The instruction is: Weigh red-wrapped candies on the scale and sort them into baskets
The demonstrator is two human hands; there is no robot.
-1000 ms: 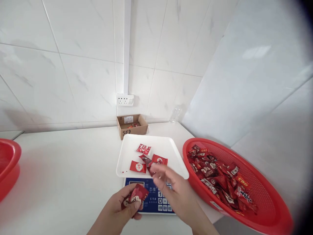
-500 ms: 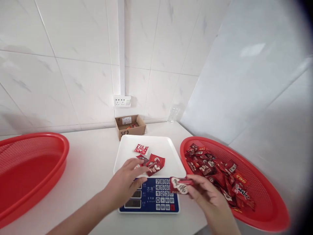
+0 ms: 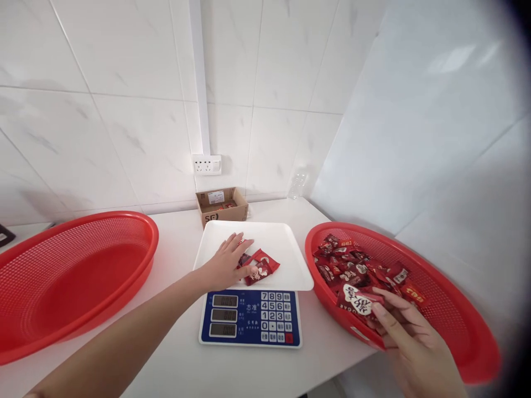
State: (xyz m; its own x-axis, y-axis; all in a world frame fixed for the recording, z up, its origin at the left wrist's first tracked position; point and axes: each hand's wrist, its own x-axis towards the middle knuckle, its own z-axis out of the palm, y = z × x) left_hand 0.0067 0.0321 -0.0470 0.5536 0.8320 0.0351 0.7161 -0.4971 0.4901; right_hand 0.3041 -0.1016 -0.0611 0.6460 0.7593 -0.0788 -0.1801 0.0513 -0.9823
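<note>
My left hand (image 3: 232,262) reaches over the white tray of the digital scale (image 3: 290,249), fingers stretched out above several small red and brown sachets (image 3: 262,268). It partly covers them, so whether it touches them is unclear. Between the thumb and fingers of my right hand (image 3: 409,326) is a dark red sachet (image 3: 359,301) with white lettering patches. That hand is over the near edge of the right red basket (image 3: 452,331), which holds a heap of similar sachets (image 3: 357,268). Dim digits show on the scale's display (image 3: 224,301).
To the left stands another red basket (image 3: 95,282), with nothing seen inside. Behind the scale, a cardboard box (image 3: 224,213) holds a few packets. A clear plastic bottle (image 3: 297,183) stands in the corner. A socket (image 3: 207,165) is on the tiled wall.
My right hand has moved right with the sachet, from above the scale's keypad to the basket. My left hand has moved up over the tray's sachets. The view has shifted slightly.
</note>
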